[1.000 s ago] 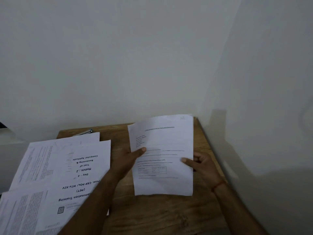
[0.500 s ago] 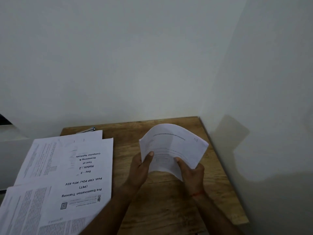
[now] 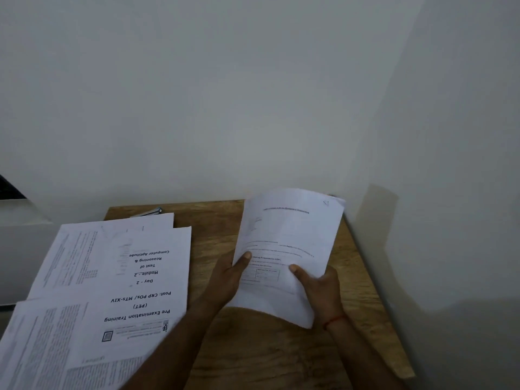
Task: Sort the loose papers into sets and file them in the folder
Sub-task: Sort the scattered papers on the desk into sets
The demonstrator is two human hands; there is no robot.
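Head view. Holding a printed sheet [image 3: 292, 235] between both hands, clear of the wooden table [image 3: 267, 358] and bowed, with its near edge curling downward. Clamped on the sheet's left edge, the left hand [image 3: 225, 280], thumb on the printed face, fingers hidden beneath. Grasping the lower right part the same way, the right hand [image 3: 320, 291], thumb on top, with a red thread [image 3: 334, 321] round that wrist. Far end of the sheet rising away from both hands toward the wall corner, its text too blurred to read. Left of the left hand and partly under its forearm, loose papers [image 3: 84, 277] fanned flat and overlapping. Topmost among them, a cover page [image 3: 149, 280] headed "Pre Examination Training", upside down to the wearer. Beyond those papers, farther from the left hand, a small metallic item [image 3: 149, 211] poking out, too little showing to identify.
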